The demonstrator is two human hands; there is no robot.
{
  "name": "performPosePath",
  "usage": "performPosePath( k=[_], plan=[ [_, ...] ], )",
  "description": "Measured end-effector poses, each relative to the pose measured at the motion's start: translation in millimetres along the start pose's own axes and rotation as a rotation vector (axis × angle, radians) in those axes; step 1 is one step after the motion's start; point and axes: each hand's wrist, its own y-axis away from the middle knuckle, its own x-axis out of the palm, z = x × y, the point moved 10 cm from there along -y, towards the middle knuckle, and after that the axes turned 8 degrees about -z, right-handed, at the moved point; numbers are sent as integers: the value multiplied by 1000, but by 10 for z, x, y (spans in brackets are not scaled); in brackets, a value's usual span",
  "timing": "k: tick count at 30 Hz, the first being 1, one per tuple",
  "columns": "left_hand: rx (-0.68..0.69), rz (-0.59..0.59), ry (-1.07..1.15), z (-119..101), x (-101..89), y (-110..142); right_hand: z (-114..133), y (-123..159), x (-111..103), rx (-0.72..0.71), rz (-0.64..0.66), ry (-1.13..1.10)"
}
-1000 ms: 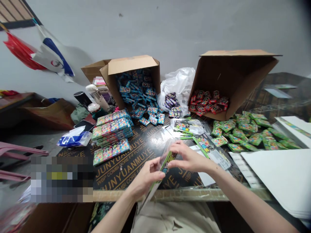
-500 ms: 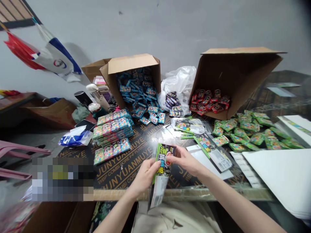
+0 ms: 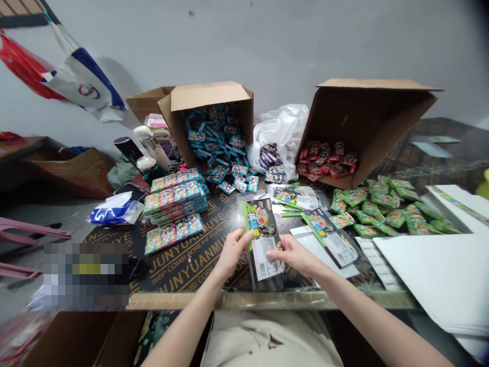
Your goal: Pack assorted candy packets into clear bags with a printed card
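Note:
Between my hands, above the front part of the dark table (image 3: 168, 278), is a black-and-green printed plastic pouch (image 3: 263, 224) with a pale label on its lower half. My left hand (image 3: 234, 251) pinches its left edge, thumb on top. My right hand (image 3: 292, 253) grips the right edge, thumb lying across the label. Just right of my right hand, a similar pouch (image 3: 330, 237) lies on a white sheet (image 3: 305, 242). Behind my hands is a small pile of more such pouches (image 3: 296, 196).
Small blue packets (image 3: 217, 137) fill a tipped carton (image 3: 210, 93); red packets (image 3: 328, 160) lie in another carton (image 3: 382, 112). Purple packets (image 3: 270, 157) spill from a white bag (image 3: 282, 122). Green packets (image 3: 382, 204) lie right, stacked packs (image 3: 175, 199) left. White boards (image 3: 428, 260) cover the right corner.
The pouch was tilted and hung past the table edge. Now it is farther forward, flatter and facing up, and my right hand has slid down to its label. The view has shifted slightly.

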Motion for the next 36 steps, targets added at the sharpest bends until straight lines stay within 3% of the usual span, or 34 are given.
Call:
performPosePath(
  k=[3, 7, 10, 13, 19, 23, 28, 31, 34, 36],
  plan=[
    [-82, 214, 68, 154, 260, 105, -36, -13, -150, 1, -22, 19],
    [5, 279, 61, 162, 351, 141, 57, -62, -452, -122, -248, -3],
    [73, 199, 100, 68, 286, 71, 181, -39, -487, -235, -337, 40],
    [97, 117, 135, -22, 226, 53, 269, -4, -444, -249, -368, 3],
    [9, 145, 220, 0, 340, 281, 346, 106, -552, -177, -623, -279],
    [-105, -10, 398, -12, 212, 315, 406, 149, -348, -146, -541, -309],
    [-169, -38, 356, -184, 185, 270, 447, 202, -242, -114, -470, -295],
    [-68, -5, 201, -386, 168, 302, 430, 223, -349, -123, -503, -274],
    [273, 1, -103, -723, 119, 427, 549, 304, -492, -274, -561, -50],
    [515, 10, -285, -908, 135, 559, 679, 375, -484, -410, -531, 147]
  ],
)
